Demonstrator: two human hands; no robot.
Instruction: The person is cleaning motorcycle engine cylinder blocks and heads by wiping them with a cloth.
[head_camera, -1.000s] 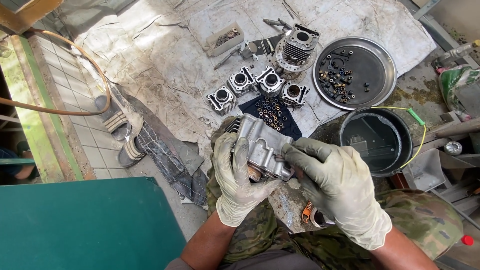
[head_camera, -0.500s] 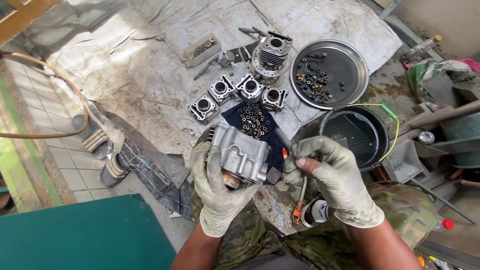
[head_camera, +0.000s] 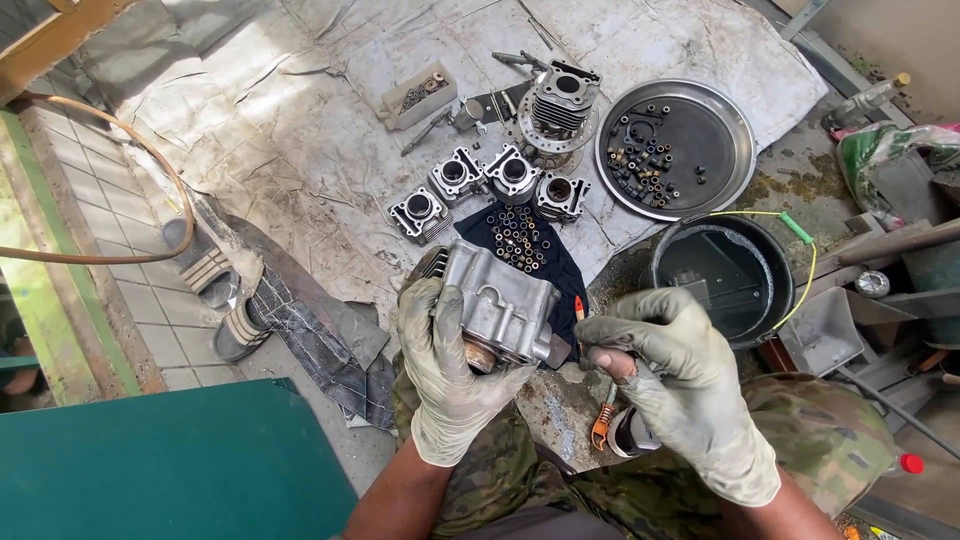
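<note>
Compared with a moment ago, both gloved hands sit a little lower over the lap, and the right hand has drawn slightly away from the metal engine cylinder, so a small gap shows between them. The left hand grips the cylinder from below and from its left side, fingers curled around the casting and the thumb up along its edge; the round bore faces down toward the palm. The cylinder is held above the person's knees, just in front of the dark cloth that lies on the ground sheet. The right hand is closed into a loose fist around a thin tool with an orange tip, which points toward the cylinder's right side.

On the dark cloth lies a scatter of small brass and steel rings. Beyond it four smaller cylinders stand in a row on the pale sheet, with a finned cylinder behind them. A round metal tray to the right holds more small parts. A black bucket with a yellow and green handle stands near the right hand. A pair of sandals lies to the left on the tiled floor.
</note>
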